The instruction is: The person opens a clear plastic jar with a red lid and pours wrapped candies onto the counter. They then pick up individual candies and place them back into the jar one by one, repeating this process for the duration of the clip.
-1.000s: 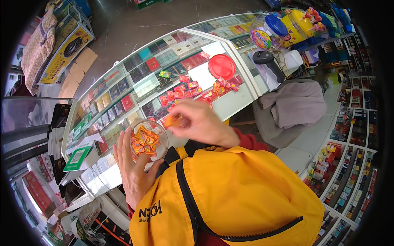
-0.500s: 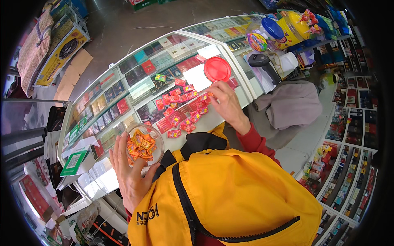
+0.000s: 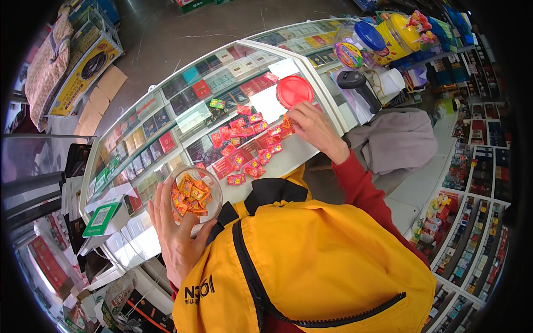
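My left hand (image 3: 176, 233) is wrapped round a clear round jar (image 3: 217, 191), tilted so its mouth shows. Inside lie many orange-wrapped candies (image 3: 191, 195). Beyond it, pink-red wrapped candies (image 3: 236, 132) are scattered over the glass counter, with one green-wrapped candy (image 3: 217, 104) apart at the far side. My right hand (image 3: 316, 129) pinches a small orange-wrapped candy (image 3: 287, 121) at the right edge of the spread. A round red lid (image 3: 295, 92) lies just past these fingertips.
The glass display counter (image 3: 189, 119) holds rows of small boxes. A barcode scanner (image 3: 358, 89) and a yellow candy tub (image 3: 395, 39) stand at the right. A green code sign (image 3: 101, 220) is at the left; a grey cloth (image 3: 397, 141) hangs over a seat.
My right hand has shifted a little to the right, and an orange candy now shows at its fingertips. My left hand and the jar have stayed in place.
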`<state>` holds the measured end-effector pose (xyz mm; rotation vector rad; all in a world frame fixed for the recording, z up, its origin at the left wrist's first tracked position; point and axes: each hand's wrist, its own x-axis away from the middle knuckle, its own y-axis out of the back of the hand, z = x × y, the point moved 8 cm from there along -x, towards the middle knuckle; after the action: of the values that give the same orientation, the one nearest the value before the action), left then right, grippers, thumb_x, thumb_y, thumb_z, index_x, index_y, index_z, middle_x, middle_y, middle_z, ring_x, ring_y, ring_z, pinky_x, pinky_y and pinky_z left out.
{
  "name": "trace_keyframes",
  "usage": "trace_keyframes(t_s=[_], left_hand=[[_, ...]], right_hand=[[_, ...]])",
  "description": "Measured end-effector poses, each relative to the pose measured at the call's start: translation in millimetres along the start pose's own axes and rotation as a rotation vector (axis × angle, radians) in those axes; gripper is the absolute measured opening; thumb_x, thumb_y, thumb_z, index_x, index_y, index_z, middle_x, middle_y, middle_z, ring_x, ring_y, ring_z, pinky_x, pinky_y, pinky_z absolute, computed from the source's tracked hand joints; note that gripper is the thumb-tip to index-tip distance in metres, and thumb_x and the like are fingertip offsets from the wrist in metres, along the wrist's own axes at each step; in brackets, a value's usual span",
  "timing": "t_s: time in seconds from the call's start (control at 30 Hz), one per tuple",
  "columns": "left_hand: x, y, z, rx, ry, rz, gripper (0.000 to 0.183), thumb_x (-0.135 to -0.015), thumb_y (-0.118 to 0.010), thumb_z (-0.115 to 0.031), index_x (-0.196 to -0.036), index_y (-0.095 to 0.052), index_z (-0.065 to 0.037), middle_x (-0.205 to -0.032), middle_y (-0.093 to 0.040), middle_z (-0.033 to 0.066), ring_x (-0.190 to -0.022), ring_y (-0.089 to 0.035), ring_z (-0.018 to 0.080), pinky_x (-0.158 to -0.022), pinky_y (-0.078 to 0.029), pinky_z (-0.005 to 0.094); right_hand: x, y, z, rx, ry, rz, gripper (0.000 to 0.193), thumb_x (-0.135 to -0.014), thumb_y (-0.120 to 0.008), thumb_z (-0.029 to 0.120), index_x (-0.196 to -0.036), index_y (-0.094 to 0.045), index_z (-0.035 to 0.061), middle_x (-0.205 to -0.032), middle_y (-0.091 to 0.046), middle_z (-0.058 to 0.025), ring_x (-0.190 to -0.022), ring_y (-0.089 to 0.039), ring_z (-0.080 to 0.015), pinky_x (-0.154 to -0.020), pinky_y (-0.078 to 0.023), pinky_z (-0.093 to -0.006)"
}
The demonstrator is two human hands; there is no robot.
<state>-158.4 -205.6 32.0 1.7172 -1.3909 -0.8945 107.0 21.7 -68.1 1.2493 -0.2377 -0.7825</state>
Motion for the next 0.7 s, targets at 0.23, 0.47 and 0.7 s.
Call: trace_keyframes(t_s=[0.23, 0.47, 0.7], left_hand=[[2.2, 0.8, -2.2, 0.009, 0.002, 0.002, 0.033, -0.067, -0.096, -0.015, -0.082, -0.068, -0.004, -0.165, -0.042, 0.0167, -0.154, -0.036, 0.0451, -0.122, -0.03, 0.0667], [4.1, 0.3, -2.9, 0.01, 0.02, -0.022, 0.032, -0.068, -0.095, -0.016, -0.081, -0.068, -0.003, -0.165, -0.042, 0.0147, -0.154, -0.037, 0.0435, -0.123, -0.03, 0.0663], [4.3, 0.5, -3.0, 0.009, 0.013, -0.02, 0.031, -0.069, -0.095, -0.017, -0.083, -0.07, -0.004, -0.164, -0.043, 0.0153, -0.153, -0.037, 0.0433, -0.124, -0.028, 0.0655]], right_hand=[[-16.6, -21.3, 4.3, 0.121, 0.28, 0.189, 0.01, -0.083, -0.067, 0.006, -0.093, -0.068, 0.0041, -0.099, -0.06, -0.008, -0.101, -0.063, -0.0271, -0.086, -0.054, -0.0405], [-20.5, -18.0, 4.5, 0.05, 0.171, 0.205, 0.011, -0.078, -0.073, 0.007, -0.088, -0.069, 0.0025, -0.093, -0.063, -0.0104, -0.095, -0.066, -0.0299, -0.082, -0.055, -0.0436], [-31.2, 24.9, 49.2, -0.434, -0.159, 0.043, 0.024, -0.077, -0.08, 0.01, -0.098, -0.073, 0.0023, -0.099, -0.069, -0.0111, -0.088, -0.069, -0.0303, -0.075, -0.056, -0.0407]])
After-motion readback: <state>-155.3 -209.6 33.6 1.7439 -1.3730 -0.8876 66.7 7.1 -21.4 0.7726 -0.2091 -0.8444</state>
